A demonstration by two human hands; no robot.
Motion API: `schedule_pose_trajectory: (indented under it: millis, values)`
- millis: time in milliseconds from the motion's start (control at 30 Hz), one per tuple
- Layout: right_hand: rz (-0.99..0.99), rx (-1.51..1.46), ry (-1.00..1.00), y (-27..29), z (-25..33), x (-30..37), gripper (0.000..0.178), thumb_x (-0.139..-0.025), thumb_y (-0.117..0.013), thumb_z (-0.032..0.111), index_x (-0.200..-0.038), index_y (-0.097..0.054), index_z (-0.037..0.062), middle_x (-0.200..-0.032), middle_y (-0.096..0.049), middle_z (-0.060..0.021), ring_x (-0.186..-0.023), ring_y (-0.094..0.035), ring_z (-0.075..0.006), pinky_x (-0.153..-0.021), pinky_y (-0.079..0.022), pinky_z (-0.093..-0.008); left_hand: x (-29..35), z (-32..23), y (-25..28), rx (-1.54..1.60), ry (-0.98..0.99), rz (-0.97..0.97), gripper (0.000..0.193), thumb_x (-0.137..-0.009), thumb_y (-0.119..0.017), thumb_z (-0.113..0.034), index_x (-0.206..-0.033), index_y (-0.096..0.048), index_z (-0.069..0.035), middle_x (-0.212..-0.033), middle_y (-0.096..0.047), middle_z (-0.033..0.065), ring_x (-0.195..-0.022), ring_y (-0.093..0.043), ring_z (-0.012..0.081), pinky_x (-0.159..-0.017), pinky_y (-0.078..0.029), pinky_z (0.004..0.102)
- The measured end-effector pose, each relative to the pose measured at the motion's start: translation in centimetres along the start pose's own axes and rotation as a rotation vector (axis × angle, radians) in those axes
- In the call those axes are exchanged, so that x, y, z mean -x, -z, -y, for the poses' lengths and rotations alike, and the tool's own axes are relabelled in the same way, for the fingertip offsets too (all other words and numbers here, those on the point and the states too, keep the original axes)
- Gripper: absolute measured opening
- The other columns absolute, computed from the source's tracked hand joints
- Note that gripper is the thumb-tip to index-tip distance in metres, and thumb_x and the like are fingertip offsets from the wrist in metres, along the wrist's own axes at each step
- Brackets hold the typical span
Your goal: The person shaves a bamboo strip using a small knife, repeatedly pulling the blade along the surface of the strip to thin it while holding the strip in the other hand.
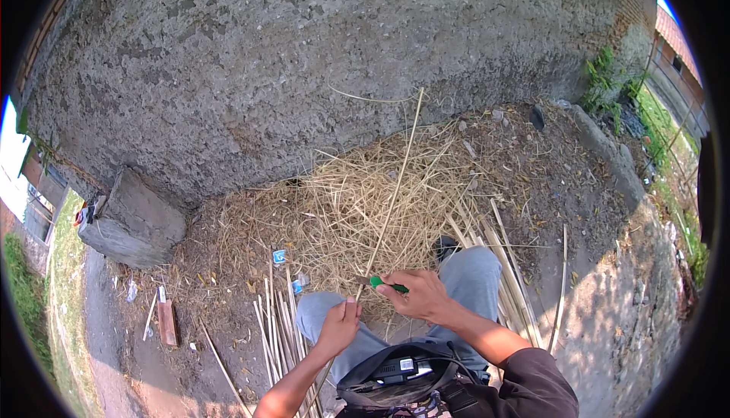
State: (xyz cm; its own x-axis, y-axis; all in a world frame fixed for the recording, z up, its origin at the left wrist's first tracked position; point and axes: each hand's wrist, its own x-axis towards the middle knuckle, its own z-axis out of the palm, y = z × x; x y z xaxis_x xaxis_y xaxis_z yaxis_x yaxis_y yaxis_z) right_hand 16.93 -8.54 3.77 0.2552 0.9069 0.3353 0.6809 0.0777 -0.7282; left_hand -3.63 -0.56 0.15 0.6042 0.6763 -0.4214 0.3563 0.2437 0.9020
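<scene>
My left hand point(340, 330) is closed around the lower part of a long, thin bamboo strip point(401, 175). The strip slants up and away from me, and a thin curled sliver point(372, 98) hangs near its far tip. In my right hand point(420, 294) is a small knife point(378, 283) with a green handle, its fingers wrapped round it. The short blade lies against the strip just above my left hand. Both hands are over the gap between my knees.
A heap of pale shavings point(342, 197) lies before me, against a rough grey wall point(304, 53). Bundles of bamboo strips point(513, 277) lie beside both legs. A concrete block point(137, 224) and a brown wooden piece point(166, 322) are on the left. A black bag point(380, 384) rests at my waist.
</scene>
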Motion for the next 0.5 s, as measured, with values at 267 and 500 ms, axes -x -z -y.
schedule_pose_trajectory:
  millis: [267,500]
  values:
    - [-0.178,0.1,0.135,-1.3,-1.0,-0.4,0.02,-0.081,-0.078,0.027,-0.089,-0.074,0.0095,-0.078,-0.072,-0.0048,-0.055,-0.067,-0.0221,-0.046,-0.05,-0.0317,0.2,-0.4,-0.2,-0.154,-0.057,-0.072,0.044,-0.107,-0.035,-0.039,-0.085,-0.051,-0.005,-0.064,-0.04,-0.0032,-0.053,-0.036,0.0072,-0.05,-0.035,0.0251]
    - [-0.219,0.093,0.211,-2.9,-1.8,-1.7,0.018,-0.08,-0.077,0.027,-0.089,-0.074,0.0119,-0.072,-0.07,-0.0036,-0.047,-0.06,-0.0207,-0.041,-0.045,-0.0321,0.0,0.1,0.8,-0.301,-0.18,-0.155,0.045,-0.107,-0.034,-0.038,-0.083,-0.052,-0.004,-0.063,-0.042,-0.0019,-0.054,-0.042,0.0081,-0.051,-0.039,0.0262]
